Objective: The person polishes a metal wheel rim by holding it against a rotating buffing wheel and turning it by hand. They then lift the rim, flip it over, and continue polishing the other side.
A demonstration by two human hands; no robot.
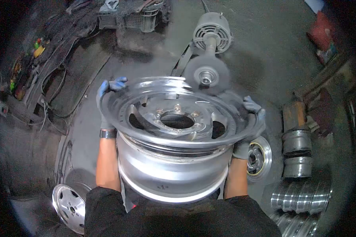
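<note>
Steel wheel rim (174, 158) held at chest height, axis tilted up and away, open face toward the camera. Left hand (108, 102) gloved, fingers (116, 84) clenched over the far-left lip; right hand (249, 126) gloved, fingers clenched on the right lip. Buffing wheel (206, 75) on its motor (212, 33) just beyond the rim's far edge, touching or nearly so, right of centre, nearer the right hand. More rims on the floor (265, 51): near left (69, 205), near right (259, 158).
</note>
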